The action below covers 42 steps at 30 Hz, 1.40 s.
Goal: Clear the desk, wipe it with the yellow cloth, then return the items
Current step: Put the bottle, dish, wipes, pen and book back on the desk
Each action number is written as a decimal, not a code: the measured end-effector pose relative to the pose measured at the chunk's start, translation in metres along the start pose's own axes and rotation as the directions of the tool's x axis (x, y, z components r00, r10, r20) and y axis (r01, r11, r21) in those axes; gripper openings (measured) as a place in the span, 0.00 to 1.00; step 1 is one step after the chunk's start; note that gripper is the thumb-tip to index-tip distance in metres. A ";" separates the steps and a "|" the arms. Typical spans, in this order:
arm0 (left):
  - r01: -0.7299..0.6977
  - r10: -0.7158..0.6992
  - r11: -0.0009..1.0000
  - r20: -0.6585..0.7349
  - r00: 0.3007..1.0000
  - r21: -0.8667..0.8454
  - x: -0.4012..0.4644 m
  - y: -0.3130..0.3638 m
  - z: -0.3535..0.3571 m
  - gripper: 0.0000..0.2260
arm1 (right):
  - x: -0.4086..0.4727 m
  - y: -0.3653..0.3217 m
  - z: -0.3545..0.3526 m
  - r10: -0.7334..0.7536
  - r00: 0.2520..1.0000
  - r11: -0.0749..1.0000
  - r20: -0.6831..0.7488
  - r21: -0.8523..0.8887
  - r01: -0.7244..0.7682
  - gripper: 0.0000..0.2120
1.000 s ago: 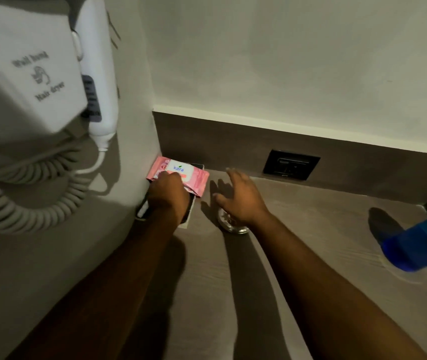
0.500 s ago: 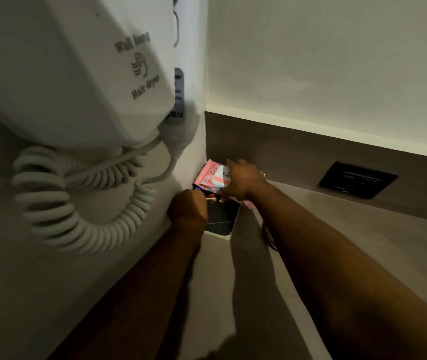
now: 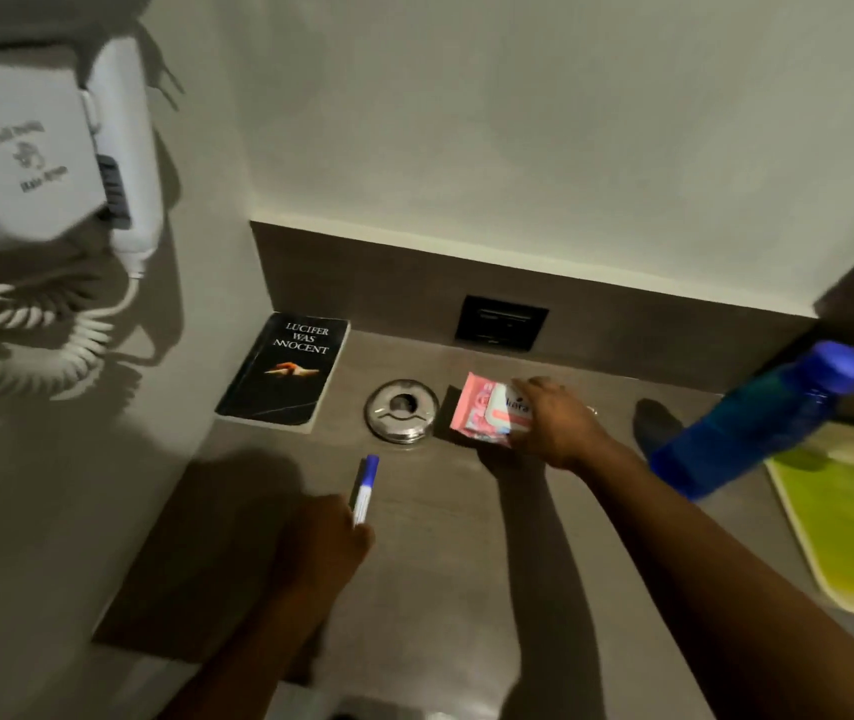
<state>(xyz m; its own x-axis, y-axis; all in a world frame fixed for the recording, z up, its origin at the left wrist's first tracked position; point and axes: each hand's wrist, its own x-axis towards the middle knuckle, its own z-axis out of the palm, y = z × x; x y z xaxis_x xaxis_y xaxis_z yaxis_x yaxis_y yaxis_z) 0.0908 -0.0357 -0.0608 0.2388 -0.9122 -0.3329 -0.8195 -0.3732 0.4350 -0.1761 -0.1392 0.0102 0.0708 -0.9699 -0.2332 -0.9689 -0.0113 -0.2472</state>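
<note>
A black book (image 3: 284, 368) lies flat in the back left corner of the brown desk (image 3: 435, 553). My left hand (image 3: 323, 543) holds a white marker with a blue cap (image 3: 365, 490) just above the desk, cap pointing away from me. My right hand (image 3: 554, 420) grips a pink wet-wipes pack (image 3: 484, 413) at the desk surface, right of a round metal ashtray (image 3: 402, 410). A blue bottle (image 3: 757, 423) stands at the right, blurred. No yellow cloth is recognisable; a yellow-green flat thing (image 3: 840, 522) lies at the right edge.
A white wall-mounted hair dryer (image 3: 50, 158) with a coiled cord (image 3: 35, 324) hangs on the left wall, above the desk corner. A black wall socket (image 3: 501, 324) sits in the brown back panel behind the ashtray.
The pink pack went from the left corner to the right of the ashtray, now in my right hand. The book is uncovered. My left hand pulled back with the marker.
</note>
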 end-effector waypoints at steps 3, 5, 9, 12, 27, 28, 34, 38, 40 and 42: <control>0.013 -0.007 0.995 0.062 0.998 -0.101 -0.029 0.000 0.013 0.06 | -0.010 0.012 0.013 0.017 0.998 1.000 0.059 0.001 -0.018 0.44; 0.005 0.002 0.992 0.056 0.998 -0.127 -0.041 0.000 0.018 0.07 | -0.008 0.015 0.022 0.004 0.997 1.000 0.082 -0.004 -0.004 0.43; -0.017 0.018 0.993 0.007 1.000 -0.115 -0.050 0.001 0.027 0.08 | 0.008 0.015 0.030 -0.027 0.998 1.000 0.063 -0.007 0.028 0.42; -0.036 0.032 0.992 -0.041 0.999 -0.119 -0.050 0.001 0.028 0.07 | 0.019 0.018 0.034 -0.044 0.997 0.999 0.066 -0.007 0.044 0.41; 0.074 -0.100 0.974 -0.112 0.989 -0.215 0.013 -0.024 -0.014 0.09 | 0.007 -0.152 0.064 -0.179 0.976 0.859 -0.126 0.463 0.217 0.26; 0.045 -0.074 0.973 -0.122 0.990 -0.225 0.031 -0.028 -0.027 0.10 | 0.011 -0.172 0.070 -0.146 0.986 0.829 -0.078 0.535 0.165 0.23; -0.002 -0.002 0.999 -0.112 0.994 -0.034 0.106 -0.052 -0.087 0.23 | 0.046 -0.230 0.108 0.076 0.987 0.842 0.139 0.521 -0.138 0.16; 0.030 -0.022 0.992 -0.068 0.997 0.123 0.123 -0.059 -0.096 0.16 | 0.066 -0.250 0.116 0.233 0.965 0.742 0.124 0.619 -0.258 0.17; 0.059 -0.049 0.985 -0.068 0.996 0.162 0.125 -0.057 -0.097 0.16 | 0.078 -0.262 0.113 0.301 0.935 0.653 0.187 0.674 -0.345 0.20; 0.062 -0.050 0.979 -0.065 0.997 0.195 0.127 -0.054 -0.097 0.16 | 0.089 -0.268 0.112 0.368 0.891 0.579 0.265 0.685 -0.443 0.21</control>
<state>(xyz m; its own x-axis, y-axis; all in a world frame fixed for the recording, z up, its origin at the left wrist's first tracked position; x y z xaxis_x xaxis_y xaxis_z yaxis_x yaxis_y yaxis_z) 0.2157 -0.1473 -0.0456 0.3132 -0.9013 -0.2993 -0.8887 -0.3892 0.2422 0.1164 -0.1956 -0.0496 -0.2303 -0.8040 -0.5482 -0.4296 0.5895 -0.6841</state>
